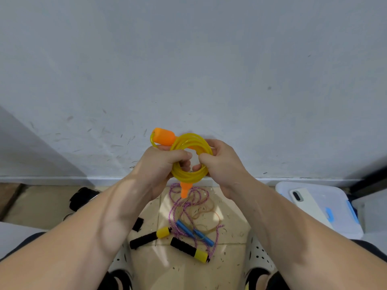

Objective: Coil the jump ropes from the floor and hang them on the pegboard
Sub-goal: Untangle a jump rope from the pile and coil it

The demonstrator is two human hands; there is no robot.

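Observation:
A yellow jump rope [189, 174] is wound into a tight coil and held up in front of the white wall. My left hand [161, 166] grips the coil's left side, with one orange handle [164, 136] sticking out above it. My right hand [219, 162] pinches the coil's right side. The second orange handle [184, 190] hangs below the coil. On the tiled floor underneath lie a purple-and-white rope [178, 206] with blue handles [195, 233] and a thin clear rope with black-and-yellow handles [189, 249]. No pegboard is in view.
A translucent plastic bin [339, 214] with blue latches stands at the right with a phone [307, 204] on its lid. Black objects [82, 197] lie on the floor at the left. White perforated shoes [259, 256] show at the bottom. The floor is littered with small debris.

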